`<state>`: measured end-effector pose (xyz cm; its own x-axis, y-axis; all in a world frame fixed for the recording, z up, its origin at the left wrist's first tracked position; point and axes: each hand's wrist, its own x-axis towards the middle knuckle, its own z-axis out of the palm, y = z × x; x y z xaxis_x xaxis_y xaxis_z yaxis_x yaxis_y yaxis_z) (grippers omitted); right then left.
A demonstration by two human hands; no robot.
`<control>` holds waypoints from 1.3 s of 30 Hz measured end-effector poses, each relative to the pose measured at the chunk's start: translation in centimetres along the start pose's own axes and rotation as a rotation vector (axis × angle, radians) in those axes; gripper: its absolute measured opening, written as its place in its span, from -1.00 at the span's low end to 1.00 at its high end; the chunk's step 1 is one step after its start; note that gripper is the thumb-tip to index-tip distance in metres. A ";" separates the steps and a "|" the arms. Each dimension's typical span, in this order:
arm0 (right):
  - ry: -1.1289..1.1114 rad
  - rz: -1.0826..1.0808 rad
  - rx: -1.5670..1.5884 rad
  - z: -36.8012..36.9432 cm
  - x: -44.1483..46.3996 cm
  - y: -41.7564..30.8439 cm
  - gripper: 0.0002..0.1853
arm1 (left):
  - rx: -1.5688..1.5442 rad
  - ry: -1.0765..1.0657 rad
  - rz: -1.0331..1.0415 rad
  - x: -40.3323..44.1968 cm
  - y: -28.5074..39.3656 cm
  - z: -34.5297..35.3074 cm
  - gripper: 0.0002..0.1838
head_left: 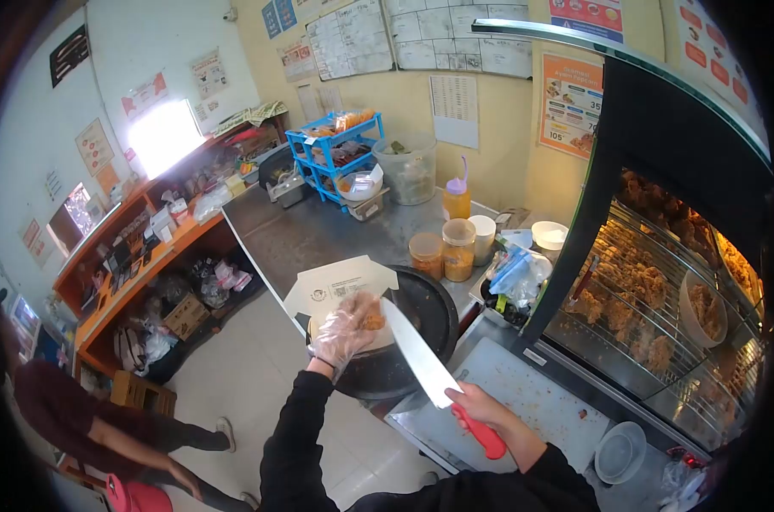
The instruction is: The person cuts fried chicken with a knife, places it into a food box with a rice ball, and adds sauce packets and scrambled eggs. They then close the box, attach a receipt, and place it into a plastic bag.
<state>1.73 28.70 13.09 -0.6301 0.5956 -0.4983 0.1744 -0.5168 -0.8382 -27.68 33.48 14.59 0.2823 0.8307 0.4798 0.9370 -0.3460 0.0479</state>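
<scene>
In a clear plastic glove, my left hand is closed around a small piece of browned food over an opened paper food box. The box rests on a round black stone-like board. My right hand, bare, grips the red handle of a large knife. Its wide blade points up and left, with the tip close beside the gloved fingers. Below the blade lies a white cutting board scattered with crumbs.
A lit glass cabinet of fried pieces stands at right. Spice jars, a sauce bottle and blue racks are behind. An empty plastic bowl sits lower right. Another person is at far left.
</scene>
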 end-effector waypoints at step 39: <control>1.469 -0.869 -0.972 -15.3 -27.1 17.6 -0.68 | -2.400 -0.243 -0.586 -17.9 35.3 20.5 -0.52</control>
<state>33.48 12.86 8.46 0.1612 0.6883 0.7073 0.8252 0.2991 -0.4791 4.57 15.31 -10.25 0.3691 0.9293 0.0143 -0.7494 0.2885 0.5959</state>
